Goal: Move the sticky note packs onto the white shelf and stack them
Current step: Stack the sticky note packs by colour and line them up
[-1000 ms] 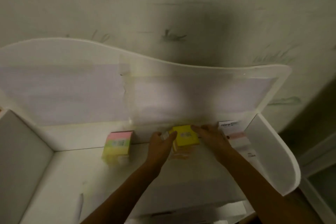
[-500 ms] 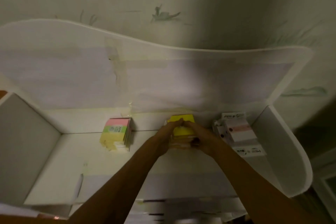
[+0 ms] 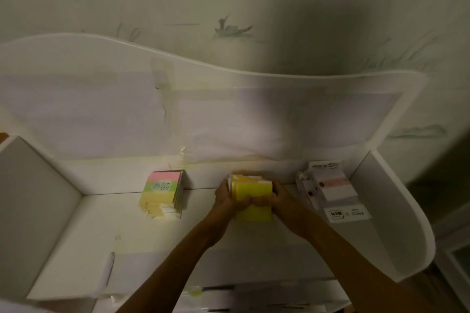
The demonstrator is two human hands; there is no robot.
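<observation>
A stack of yellow sticky note packs point(image 3: 254, 192) stands on the white shelf point(image 3: 127, 234) near its back wall, right of centre. My left hand point(image 3: 225, 199) grips the stack from the left and my right hand point(image 3: 278, 198) grips it from the right, with the fingers of both curled round its front. The top packs look tilted toward the back. To the left stands a second stack, the pink, green and yellow sticky note packs point(image 3: 162, 194), untouched.
White packs with labels point(image 3: 330, 188) lie at the shelf's right end, beside the curved right side panel point(image 3: 396, 223). A grey side panel point(image 3: 30, 198) closes the left end. The tall wavy back panel point(image 3: 229, 109) stands against the wallpapered wall.
Both hands have closed in from the sides of the yellow packs to grip the stack at its front. The camera has drifted, so the shelf sits a little differently in view.
</observation>
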